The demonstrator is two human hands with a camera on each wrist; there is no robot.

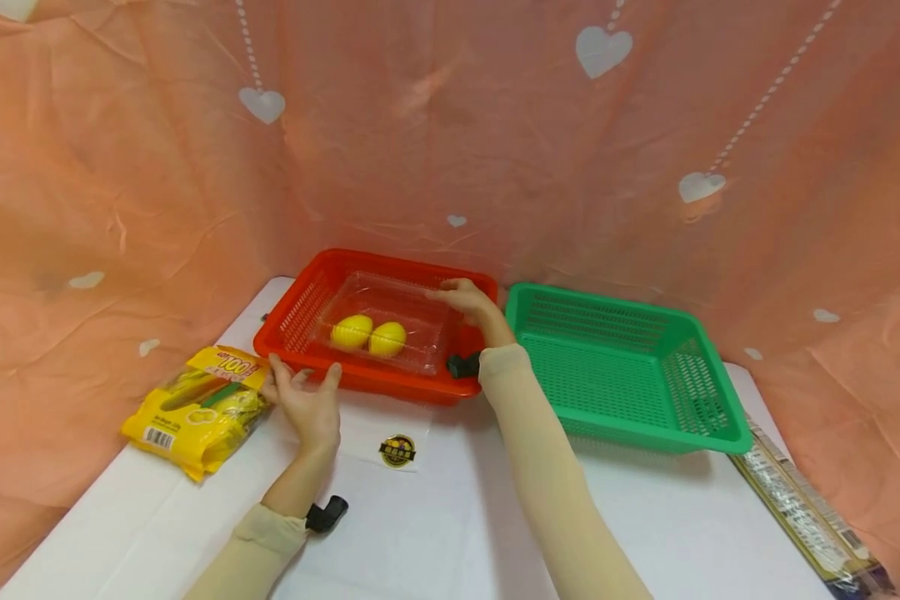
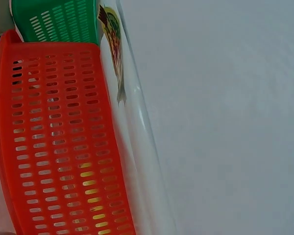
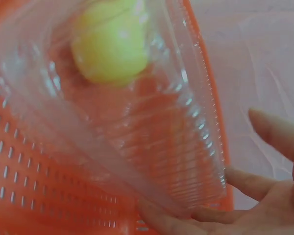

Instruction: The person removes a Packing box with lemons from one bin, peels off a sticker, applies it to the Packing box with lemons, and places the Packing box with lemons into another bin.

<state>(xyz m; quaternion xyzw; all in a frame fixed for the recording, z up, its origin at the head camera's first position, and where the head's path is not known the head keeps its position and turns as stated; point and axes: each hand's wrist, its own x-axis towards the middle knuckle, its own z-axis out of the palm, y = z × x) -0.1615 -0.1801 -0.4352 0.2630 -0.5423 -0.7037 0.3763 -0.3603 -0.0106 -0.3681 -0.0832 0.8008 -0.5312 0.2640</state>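
A clear plastic box (image 1: pixel 420 321) sits in the red basket (image 1: pixel 397 385), with two yellow lemon-like rounds (image 1: pixel 387 339) showing in it. My right hand (image 1: pixel 471 307) reaches over the basket's right side. In the right wrist view its extended fingers (image 3: pixel 176 223) touch the box's corner, and the thumb stands apart. At the basket's front left corner is my left hand (image 1: pixel 307 408), fingers spread beside the rim. Whether it touches the rim I cannot tell. Only a sliver of it shows at the bottom of the left wrist view.
A yellow packet (image 1: pixel 202 408) lies left of my left hand. To the right stands a green basket (image 1: pixel 622 383) close to the red one. A long flat package (image 1: pixel 802 508) lies at the table's right edge. Clear film with a round label (image 1: pixel 397 450) lies before the red basket.
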